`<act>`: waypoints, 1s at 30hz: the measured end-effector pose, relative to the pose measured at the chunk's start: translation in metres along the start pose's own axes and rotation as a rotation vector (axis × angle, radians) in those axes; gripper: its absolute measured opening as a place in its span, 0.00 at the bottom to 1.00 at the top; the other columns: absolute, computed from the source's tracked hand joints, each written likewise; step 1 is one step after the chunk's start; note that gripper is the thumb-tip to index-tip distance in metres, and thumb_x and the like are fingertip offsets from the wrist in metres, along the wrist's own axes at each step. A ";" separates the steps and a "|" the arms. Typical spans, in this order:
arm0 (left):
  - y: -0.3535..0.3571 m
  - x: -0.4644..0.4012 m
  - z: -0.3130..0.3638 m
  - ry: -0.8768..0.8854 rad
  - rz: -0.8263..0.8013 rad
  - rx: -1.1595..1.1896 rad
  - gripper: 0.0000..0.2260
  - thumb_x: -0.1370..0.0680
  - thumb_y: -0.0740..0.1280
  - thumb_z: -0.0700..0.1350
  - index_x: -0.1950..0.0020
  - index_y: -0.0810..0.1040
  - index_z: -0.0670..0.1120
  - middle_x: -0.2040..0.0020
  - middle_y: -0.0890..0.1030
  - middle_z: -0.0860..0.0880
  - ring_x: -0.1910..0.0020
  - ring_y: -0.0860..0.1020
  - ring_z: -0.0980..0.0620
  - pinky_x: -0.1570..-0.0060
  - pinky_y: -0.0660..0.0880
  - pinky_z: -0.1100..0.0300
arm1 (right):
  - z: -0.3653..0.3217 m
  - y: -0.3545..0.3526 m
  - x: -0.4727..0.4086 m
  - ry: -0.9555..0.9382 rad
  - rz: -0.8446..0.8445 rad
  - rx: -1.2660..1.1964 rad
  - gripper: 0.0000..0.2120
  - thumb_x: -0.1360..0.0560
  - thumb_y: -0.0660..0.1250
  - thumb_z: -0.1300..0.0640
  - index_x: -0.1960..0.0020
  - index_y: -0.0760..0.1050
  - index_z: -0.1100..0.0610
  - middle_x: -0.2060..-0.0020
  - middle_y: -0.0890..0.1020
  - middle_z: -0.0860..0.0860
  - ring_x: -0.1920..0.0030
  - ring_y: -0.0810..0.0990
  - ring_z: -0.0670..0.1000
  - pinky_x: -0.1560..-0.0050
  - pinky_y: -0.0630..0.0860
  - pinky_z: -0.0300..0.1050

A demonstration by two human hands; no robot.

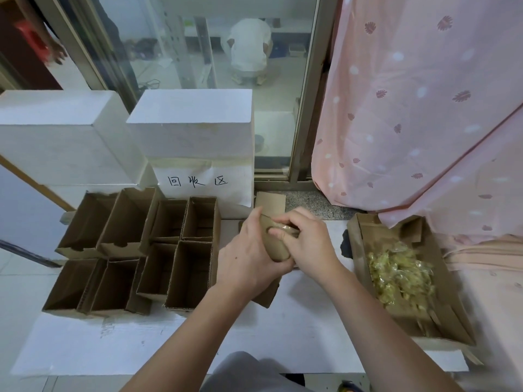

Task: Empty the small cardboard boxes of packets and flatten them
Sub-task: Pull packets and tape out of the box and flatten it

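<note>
Mostly hidden between the two hands, a small cardboard box [278, 251] sits just above the centre of the head view; only a strip of its brown side and a taped end show. The left hand [249, 256] wraps it from the 9 o'clock side with fingers curled underneath, and the right hand [307, 243] curls over its top from 3 o'clock, thumb pressed on the shiny tape. Whether any packets remain inside cannot be seen. A brown flap [266, 292] juts out beneath the left wrist, its full shape covered by the forearm.

At 9 o'clock stand eight open boxes [135, 250] packed edge to edge, their floors in shadow. At 3 o'clock a shallow cardboard tray [359, 250] holds blurred yellowish packets [402, 273]; a pink curtain [424, 108] overhangs its far corner. Between boxes and tray the white sheet [297, 335] lies bare toward 6 o'clock. A handwritten paper label [198, 181] hangs at 11 o'clock.
</note>
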State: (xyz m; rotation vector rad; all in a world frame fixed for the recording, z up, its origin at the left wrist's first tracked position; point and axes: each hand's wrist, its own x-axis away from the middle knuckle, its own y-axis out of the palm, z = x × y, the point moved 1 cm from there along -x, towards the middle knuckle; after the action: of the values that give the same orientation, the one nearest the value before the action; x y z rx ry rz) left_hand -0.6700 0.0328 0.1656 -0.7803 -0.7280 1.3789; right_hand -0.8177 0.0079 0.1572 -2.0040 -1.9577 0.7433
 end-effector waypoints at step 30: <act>0.008 0.009 -0.024 0.071 -0.079 0.253 0.40 0.32 0.75 0.71 0.24 0.65 0.63 0.34 0.79 0.64 0.34 0.78 0.60 0.34 0.75 0.55 | 0.013 0.005 0.004 -0.055 0.079 0.051 0.04 0.21 0.71 0.57 0.53 0.84 0.54 0.61 0.80 0.40 0.54 0.78 0.44 0.51 0.71 0.37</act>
State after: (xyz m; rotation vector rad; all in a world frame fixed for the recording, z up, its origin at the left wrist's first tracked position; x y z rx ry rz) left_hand -0.6543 0.0403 0.1453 -0.5916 -0.5110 1.3343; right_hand -0.8199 0.0095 0.1431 -2.0627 -1.8782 0.8665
